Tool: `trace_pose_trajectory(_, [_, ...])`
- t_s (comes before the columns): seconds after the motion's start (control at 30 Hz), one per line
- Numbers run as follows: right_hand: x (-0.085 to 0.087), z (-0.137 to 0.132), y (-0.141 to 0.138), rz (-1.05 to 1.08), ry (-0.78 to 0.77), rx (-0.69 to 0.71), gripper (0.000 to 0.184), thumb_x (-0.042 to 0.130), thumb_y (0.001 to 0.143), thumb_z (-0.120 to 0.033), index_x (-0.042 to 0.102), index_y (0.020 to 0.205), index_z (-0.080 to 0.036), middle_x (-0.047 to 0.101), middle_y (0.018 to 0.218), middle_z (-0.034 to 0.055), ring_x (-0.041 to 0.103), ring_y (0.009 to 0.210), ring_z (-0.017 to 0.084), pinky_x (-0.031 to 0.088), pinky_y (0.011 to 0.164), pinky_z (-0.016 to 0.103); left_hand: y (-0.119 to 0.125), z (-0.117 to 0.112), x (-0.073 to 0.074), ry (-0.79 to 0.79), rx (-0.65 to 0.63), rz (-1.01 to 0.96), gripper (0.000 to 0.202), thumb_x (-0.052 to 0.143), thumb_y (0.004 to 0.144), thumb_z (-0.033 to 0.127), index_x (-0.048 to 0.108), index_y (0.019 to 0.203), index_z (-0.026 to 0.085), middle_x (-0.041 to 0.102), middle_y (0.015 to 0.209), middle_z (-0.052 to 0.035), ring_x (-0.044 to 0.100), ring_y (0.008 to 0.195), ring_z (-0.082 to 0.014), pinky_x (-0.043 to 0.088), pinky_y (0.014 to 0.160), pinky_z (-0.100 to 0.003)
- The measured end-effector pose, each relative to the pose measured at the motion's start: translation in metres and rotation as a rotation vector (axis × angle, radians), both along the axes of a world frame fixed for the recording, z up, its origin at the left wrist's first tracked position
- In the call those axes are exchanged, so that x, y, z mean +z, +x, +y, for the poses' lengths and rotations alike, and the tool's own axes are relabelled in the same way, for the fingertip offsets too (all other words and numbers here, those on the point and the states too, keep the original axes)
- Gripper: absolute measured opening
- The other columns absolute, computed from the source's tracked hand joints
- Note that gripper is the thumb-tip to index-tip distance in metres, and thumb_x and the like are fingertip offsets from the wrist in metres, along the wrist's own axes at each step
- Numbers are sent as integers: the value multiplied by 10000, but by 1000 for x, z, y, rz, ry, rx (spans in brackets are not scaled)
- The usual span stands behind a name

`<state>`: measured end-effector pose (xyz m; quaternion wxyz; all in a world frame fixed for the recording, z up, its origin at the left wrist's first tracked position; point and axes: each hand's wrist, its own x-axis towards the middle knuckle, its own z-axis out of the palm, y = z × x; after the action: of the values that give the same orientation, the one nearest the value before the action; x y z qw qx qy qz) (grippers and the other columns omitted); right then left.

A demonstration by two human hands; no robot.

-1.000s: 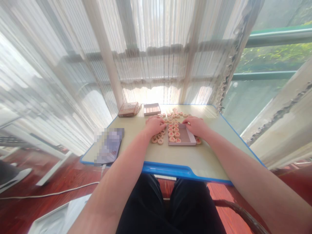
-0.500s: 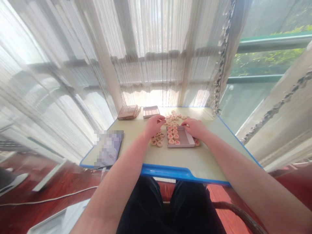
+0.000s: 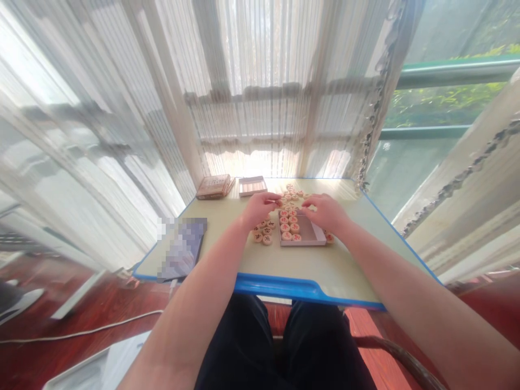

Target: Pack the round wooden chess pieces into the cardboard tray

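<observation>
A shallow open box stands on the table, with two columns of round xiangqi pieces with red characters filling its left side. My left hand reaches past the box's upper left corner, fingers stretched over a loose pile of pieces, thumb apart; whether a fingertip touches a piece is hard to see. Over the box's upper right corner is my right hand, its fingers slightly bent and spread near the pile's right side. Pieces with dark characters lie left of the box, partly beneath my left hand.
Another shallow box sits at the table's back, beside a stacked brown box. A tablet-like device lies at the left edge. A piece shows beside the box's right wall. The table has a blue rim.
My left fingers have straightened and moved right, over the loose pile. My right hand has shifted slightly up and left from the box's rim toward the pieces.
</observation>
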<state>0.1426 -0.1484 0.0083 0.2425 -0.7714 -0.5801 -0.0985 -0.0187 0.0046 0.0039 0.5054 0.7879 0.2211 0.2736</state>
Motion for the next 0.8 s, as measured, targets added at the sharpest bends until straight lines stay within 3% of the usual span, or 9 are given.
trace_pose_trajectory(0.17, [2, -1, -14, -23, 100, 111, 217, 576, 786, -308, 689, 942, -208, 687, 942, 69, 575, 950, 240, 451, 820, 363, 0, -1, 1, -79, -101, -44, 355, 722, 662, 244, 691, 1002, 147, 701, 947, -87, 629, 855, -175, 484, 787, -318])
trace_pose_trajectory(0.27, [4, -2, -21, -32, 169, 218, 260, 581, 791, -270, 667, 1032, -222, 693, 941, 56, 595, 922, 221, 464, 812, 349, -1, -4, 4, -134, -190, -49, 358, 759, 633, 279, 705, 951, 123, 703, 908, -94, 625, 806, -167, 484, 786, -332])
trace_pose_trajectory(0.37, [5, -2, -24, -52, 184, 293, 228, 575, 800, -239, 674, 1006, -241, 695, 915, 41, 604, 908, 209, 467, 810, 337, -2, -8, 8, -196, -274, -54, 366, 775, 618, 301, 716, 929, 116, 702, 889, -94, 622, 777, -160, 487, 762, -326])
trace_pose_trajectory(0.67, [9, -6, -29, 12, 160, 309, 218, 609, 790, -317, 661, 983, -231, 676, 845, 33, 606, 774, 177, 462, 716, 297, -6, -13, 16, -290, -426, -42, 360, 770, 628, 269, 725, 960, 136, 710, 940, -98, 638, 844, -184, 481, 803, -335])
trace_pose_trajectory(0.8, [12, -7, -30, 42, 177, 315, 178, 592, 795, -328, 646, 925, -219, 658, 794, 26, 586, 725, 158, 440, 673, 272, -7, -14, 18, -366, -420, -94, 351, 769, 638, 275, 720, 952, 125, 709, 922, -102, 644, 830, -173, 485, 817, -338])
